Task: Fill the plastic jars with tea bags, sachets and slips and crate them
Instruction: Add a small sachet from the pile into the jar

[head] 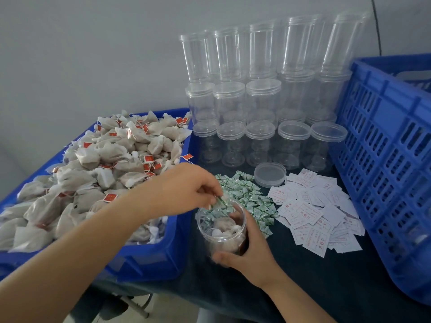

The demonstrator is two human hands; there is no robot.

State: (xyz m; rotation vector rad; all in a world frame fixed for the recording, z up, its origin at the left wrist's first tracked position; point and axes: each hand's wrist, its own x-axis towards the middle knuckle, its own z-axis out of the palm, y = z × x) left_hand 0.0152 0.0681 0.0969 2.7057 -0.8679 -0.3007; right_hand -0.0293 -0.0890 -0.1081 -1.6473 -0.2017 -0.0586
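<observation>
Hands are working over a dark table. The left hand is reaching across from the left and pinching a small green and white sachet between its fingertips, right above the mouth of an open jar. The right hand is gripping this clear jar around its side, with the thumb curling in front near the bottom. The jar is standing upright on the table, just beside the front corner of a blue tray. Some tea bags are already lying inside the jar.

The blue tray is sitting on the left and is holding a big heap of tea bags with little red tags. A pile of green sachets is lying on the table just behind and to the right of the jar. A pile of white paper slips is spreading out to the right of the sachets. A loose clear lid is resting behind both piles. Rows of empty clear jars are standing stacked at the back by the wall. A big blue crate is standing on the right side of the table.
</observation>
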